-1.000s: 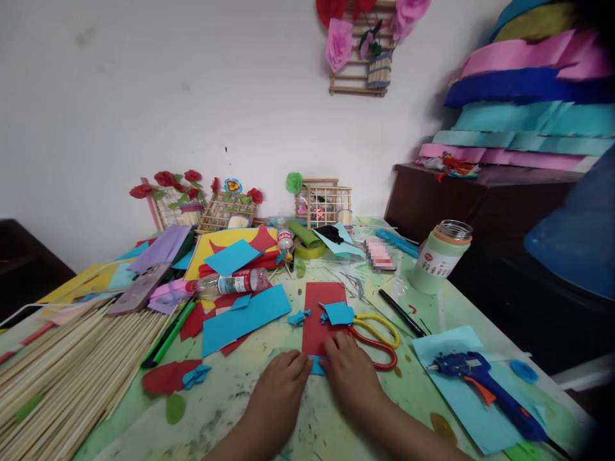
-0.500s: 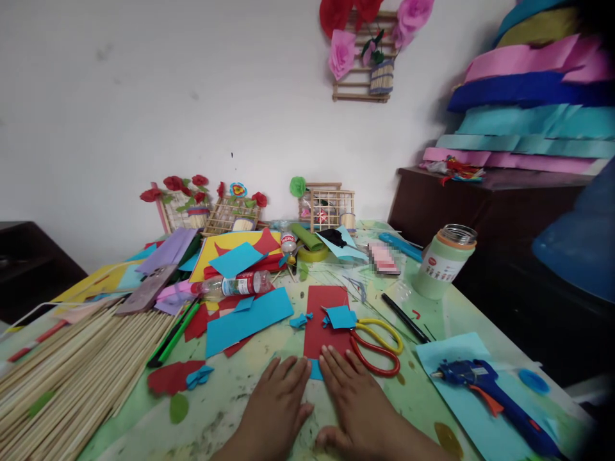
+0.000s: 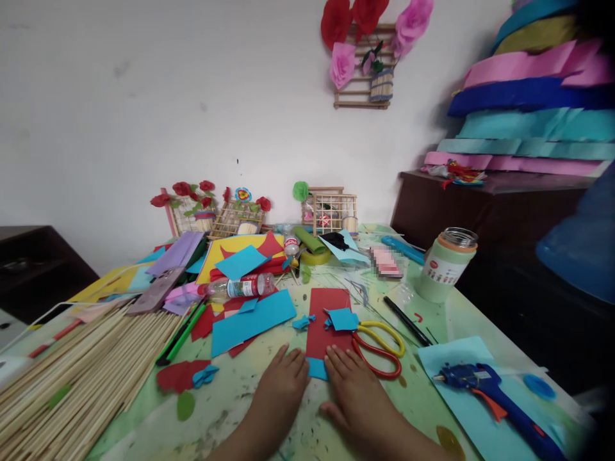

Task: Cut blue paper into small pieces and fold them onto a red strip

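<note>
A small blue paper piece (image 3: pixel 317 369) lies between my two hands, at the near end of a red paper strip (image 3: pixel 328 339). My right hand (image 3: pixel 358 394) rests flat, fingers stretched forward, its fingertips touching the blue piece's right side. On the left side my left hand (image 3: pixel 283 387) lies with fingers extended and fingertips at the piece's edge; its thumb is hidden. Scissors (image 3: pixel 379 346) with red and yellow handles sit just beyond my right hand, a blue paper square (image 3: pixel 343 319) covering their blades. Small twisted blue paper bits (image 3: pixel 302 322) are beside the red strip.
Bamboo sticks (image 3: pixel 96 378) cover the left side, near a green cutter (image 3: pixel 182 333). A plastic bottle (image 3: pixel 243 287) lies behind blue paper (image 3: pixel 254 322). On the right are a glue gun (image 3: pixel 494 390), a black pen (image 3: pixel 407 320) and an open jar (image 3: pixel 444 266).
My left hand has drawn slightly left and its thumb has gone out of sight, showing more of the blue piece. My right hand remains nearly in place. The view has shifted slightly.
</note>
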### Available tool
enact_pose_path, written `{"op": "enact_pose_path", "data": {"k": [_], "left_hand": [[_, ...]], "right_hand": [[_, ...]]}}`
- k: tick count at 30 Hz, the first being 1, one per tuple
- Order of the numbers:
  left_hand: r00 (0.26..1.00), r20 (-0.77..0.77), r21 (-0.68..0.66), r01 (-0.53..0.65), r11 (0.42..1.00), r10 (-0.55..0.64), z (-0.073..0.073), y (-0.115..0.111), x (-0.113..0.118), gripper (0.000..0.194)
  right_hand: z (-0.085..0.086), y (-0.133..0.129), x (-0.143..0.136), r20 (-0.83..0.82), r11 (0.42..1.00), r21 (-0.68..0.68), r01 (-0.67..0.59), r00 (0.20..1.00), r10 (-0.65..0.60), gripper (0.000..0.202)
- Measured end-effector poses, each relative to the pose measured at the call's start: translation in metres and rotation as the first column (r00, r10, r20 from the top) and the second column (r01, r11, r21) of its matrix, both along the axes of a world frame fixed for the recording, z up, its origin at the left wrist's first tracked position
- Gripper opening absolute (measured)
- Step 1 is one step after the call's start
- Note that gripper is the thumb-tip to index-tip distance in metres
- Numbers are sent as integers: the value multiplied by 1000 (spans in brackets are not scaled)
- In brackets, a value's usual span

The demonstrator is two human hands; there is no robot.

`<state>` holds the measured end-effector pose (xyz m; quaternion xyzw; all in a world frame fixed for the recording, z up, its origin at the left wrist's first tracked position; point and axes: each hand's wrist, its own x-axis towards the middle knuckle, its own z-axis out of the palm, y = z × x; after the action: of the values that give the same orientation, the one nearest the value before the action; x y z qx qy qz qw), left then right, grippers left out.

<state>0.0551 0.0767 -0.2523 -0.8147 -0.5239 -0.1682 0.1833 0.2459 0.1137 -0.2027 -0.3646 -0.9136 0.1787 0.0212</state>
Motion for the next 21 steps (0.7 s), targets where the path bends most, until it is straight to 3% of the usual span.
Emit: {"op": "enact_pose_path", "data": {"k": [4, 7, 10, 13, 16, 21], "left_hand": [[999, -16, 83, 33, 996, -32, -3, 4, 0, 18], [999, 22, 120, 41, 992, -44, -1, 4, 1, 18], [998, 60, 122, 25, 992, -33, 4, 4, 5, 17], [997, 78, 142, 16, 990, -28, 8, 4, 10, 18], [991, 88, 222, 79, 972, -101, 10, 2, 13, 23], [977, 146, 276, 109, 955, -154, 14, -3, 14, 29]], "right_hand": [[-18, 4, -2, -127, 969, 244, 37, 992, -6, 57], [-36, 14, -2, -262, 856, 513, 58, 960, 93, 33], [-46, 26, -4, -294, 794, 606, 49, 941, 166, 5], [-47, 29, -8, -314, 755, 654, 45, 924, 216, 12], [-44, 20, -13, -329, 708, 706, 32, 900, 287, 22], [-33, 5, -14, -402, 703, 710, 47, 847, 349, 25]]}}
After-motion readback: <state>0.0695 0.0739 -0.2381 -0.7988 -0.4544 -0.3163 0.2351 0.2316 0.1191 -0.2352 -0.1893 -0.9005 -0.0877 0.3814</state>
